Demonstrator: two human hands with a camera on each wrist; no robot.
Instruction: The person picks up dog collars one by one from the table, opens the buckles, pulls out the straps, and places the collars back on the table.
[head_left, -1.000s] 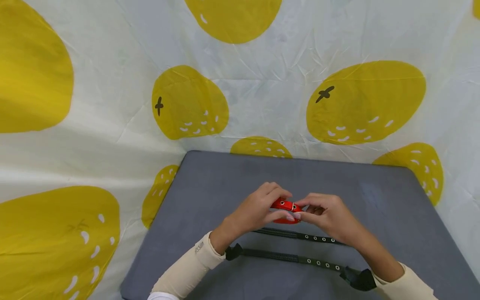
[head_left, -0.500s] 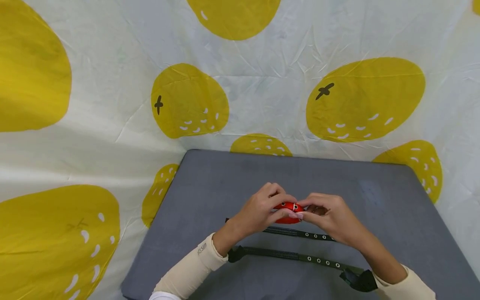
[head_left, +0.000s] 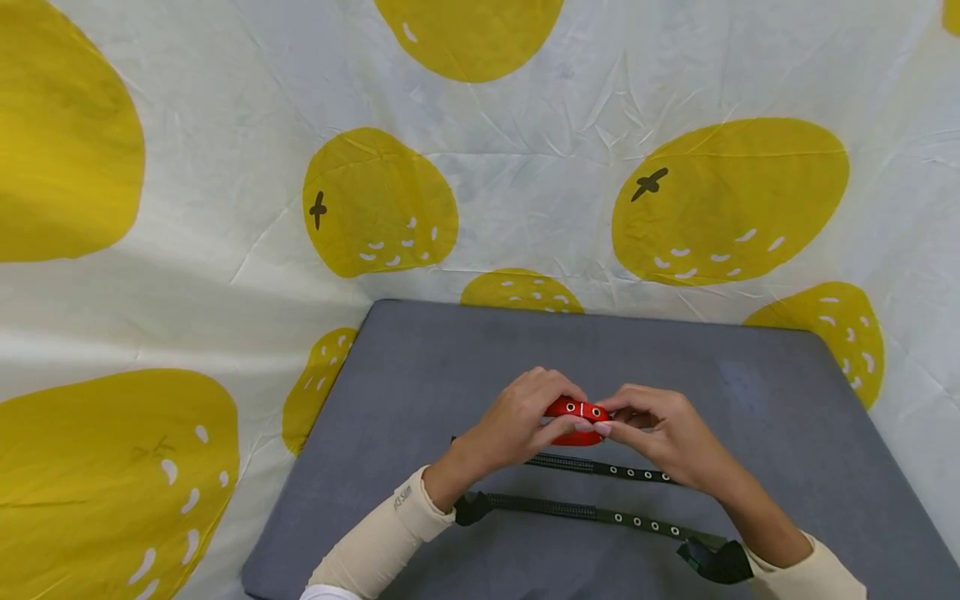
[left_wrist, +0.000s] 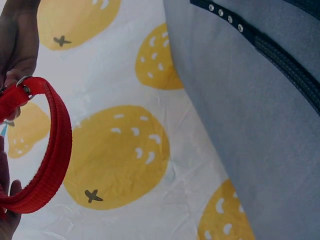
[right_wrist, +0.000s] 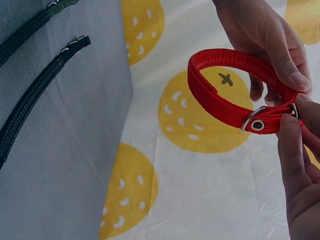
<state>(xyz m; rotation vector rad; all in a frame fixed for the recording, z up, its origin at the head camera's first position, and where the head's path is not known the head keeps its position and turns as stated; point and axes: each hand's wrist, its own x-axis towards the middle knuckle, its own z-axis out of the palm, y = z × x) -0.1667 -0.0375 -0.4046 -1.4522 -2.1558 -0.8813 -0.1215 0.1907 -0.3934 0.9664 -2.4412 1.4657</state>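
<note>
A red dog collar (head_left: 576, 438), closed into a loop, is held above the table in both hands. My left hand (head_left: 513, 421) grips its left side between thumb and fingers. From the right, my right hand (head_left: 667, 425) pinches the strap between thumb and fingertips. In the right wrist view the collar (right_wrist: 225, 112) shows a metal ring (right_wrist: 247, 122), an eyelet (right_wrist: 257, 125) and part of a metal buckle near the fingers. Its padded band (left_wrist: 62, 145) curves out in the left wrist view. Fingers hide part of the buckle end.
Two dark collars lie stretched out on the grey table (head_left: 420, 358) below the hands: a black one (head_left: 570, 463) and, closer to me, a dark green one (head_left: 540, 507). A white curtain (head_left: 525, 208) with yellow fruit prints hangs behind and at the sides.
The red strap has shifted within the fingers: the metal bar now sits between two eyelets, and the right fingertips have moved slightly right. Both hands stay in about the same place.
</note>
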